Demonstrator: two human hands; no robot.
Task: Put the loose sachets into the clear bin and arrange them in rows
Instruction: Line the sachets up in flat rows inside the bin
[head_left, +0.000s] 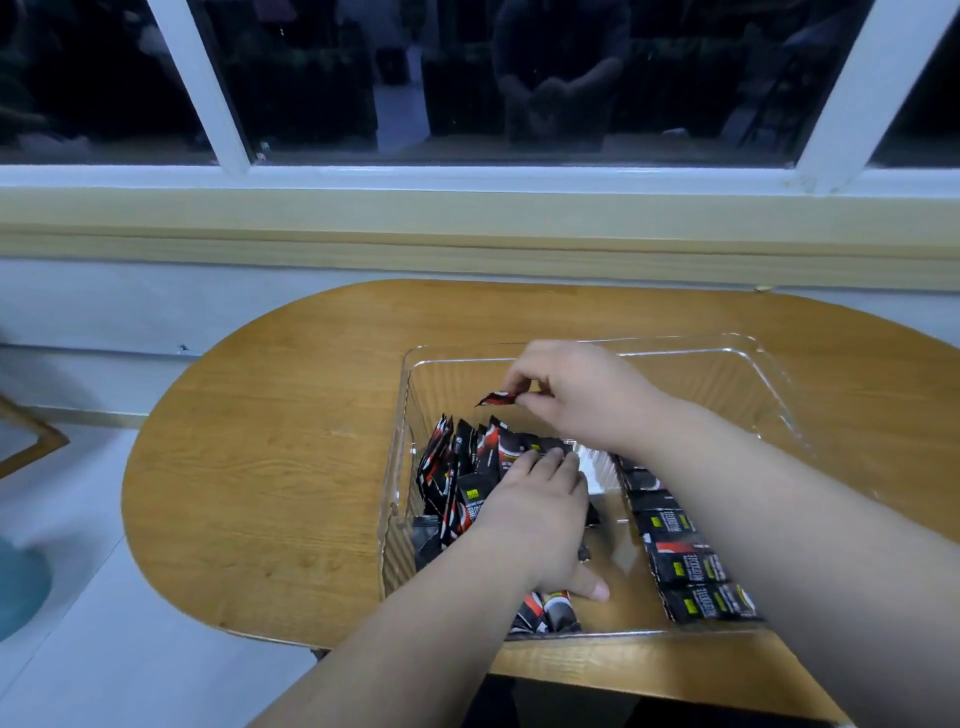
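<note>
The clear bin (748, 364) stands on the wooden table. Inside it, at the left wall, several black and red sachets (457, 467) stand on edge in a row. Another row of sachets (680, 561) lies flat along the right side, partly hidden by my right forearm. My left hand (530, 514) lies flat on the leaning sachets, fingers straight, thumb on the bin floor. My right hand (576, 395) hovers over the bin's far half and pinches one sachet (496, 398) by its end, above the left row.
The rounded wooden table (270, 441) stands against a wall under a window with white frames (223, 104). The far half of the bin holds no sachets. A pale floor and a blue-green object (21, 587) lie to the left.
</note>
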